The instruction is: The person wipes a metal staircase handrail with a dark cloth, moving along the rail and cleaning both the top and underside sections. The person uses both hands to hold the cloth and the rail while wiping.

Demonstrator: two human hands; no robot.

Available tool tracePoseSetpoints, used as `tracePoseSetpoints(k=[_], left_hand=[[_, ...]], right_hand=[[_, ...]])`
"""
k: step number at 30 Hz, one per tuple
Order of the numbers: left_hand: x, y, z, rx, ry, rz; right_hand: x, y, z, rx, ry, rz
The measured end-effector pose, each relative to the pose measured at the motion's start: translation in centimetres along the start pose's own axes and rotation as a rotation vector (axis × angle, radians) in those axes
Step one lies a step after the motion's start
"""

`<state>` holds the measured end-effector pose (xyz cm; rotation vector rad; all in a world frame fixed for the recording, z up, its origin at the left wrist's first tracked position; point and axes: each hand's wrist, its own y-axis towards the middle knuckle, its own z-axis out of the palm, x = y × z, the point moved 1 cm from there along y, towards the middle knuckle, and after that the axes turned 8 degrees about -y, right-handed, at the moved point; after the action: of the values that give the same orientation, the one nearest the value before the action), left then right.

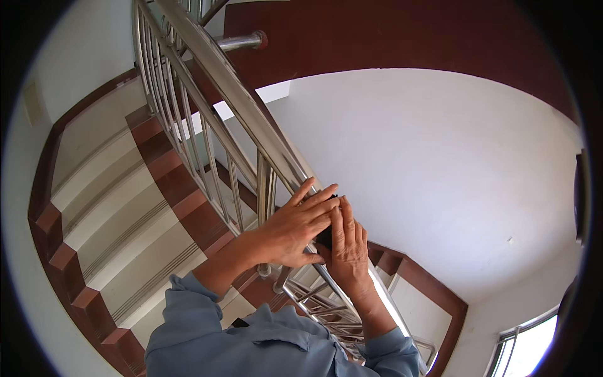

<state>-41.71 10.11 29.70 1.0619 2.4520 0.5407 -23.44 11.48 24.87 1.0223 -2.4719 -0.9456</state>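
Note:
Above the polished metal handrail (268, 127) of a staircase, my two hands meet around a small black object (325, 238). My right hand (349, 249) holds it between the thumb and straight fingers. From the other side my left hand (294, 228) reaches across, palm down, its fingers spread and some overlapping the object's upper end. Its thumb lies near the lower edge. Most of the black object is hidden by the fingers, so its kind is unclear. Whether my left hand grips it or only rests on it cannot be seen.
Pale stair treads with dark red borders (176, 188) descend on the left, beside metal balusters (207, 141). White wall (410, 155) fills the right side. A window (525, 346) stands at lower right. More railing (325, 311) and steps lie below my arms.

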Motion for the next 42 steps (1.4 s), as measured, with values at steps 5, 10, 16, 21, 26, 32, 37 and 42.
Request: tracePoseSetpoints(k=[5,10,16,21,26,32,37,42], left_hand=[[2.5,-1.4,-3.0,-0.262,0.049,-0.059],[3.9,0.2,-3.3,-0.786,0.170,-0.102],[5.2,-0.7,-3.2,-0.987,-0.086,-0.138],[5.5,-3.4,-3.1,-0.932,0.036,-0.135],[5.3,-2.8,-4.2,-0.850,0.161,-0.082],[2.7,3.2,-2.7,-0.792,0.109,0.046],[3.1,4.7,-1.7,-0.552,0.149,-0.059],[2.4,5.9,0.3,-0.459,0.294,-0.064]], right_hand=[[0.9,3.8,0.4,0.011,-0.202,-0.128],[0.9,12.4,3.3,0.025,0.206,-0.012],[-3.7,15.6,6.1,0.604,1.370,0.537],[-4.7,11.5,3.1,0.569,0.749,0.155],[0.9,9.8,3.2,-0.043,-0.187,-0.185],[0.4,11.5,3.6,0.023,0.081,-0.121],[-4.7,7.2,2.5,0.325,0.356,0.086],[-4.4,-1.0,-3.0,0.428,0.246,0.442]])
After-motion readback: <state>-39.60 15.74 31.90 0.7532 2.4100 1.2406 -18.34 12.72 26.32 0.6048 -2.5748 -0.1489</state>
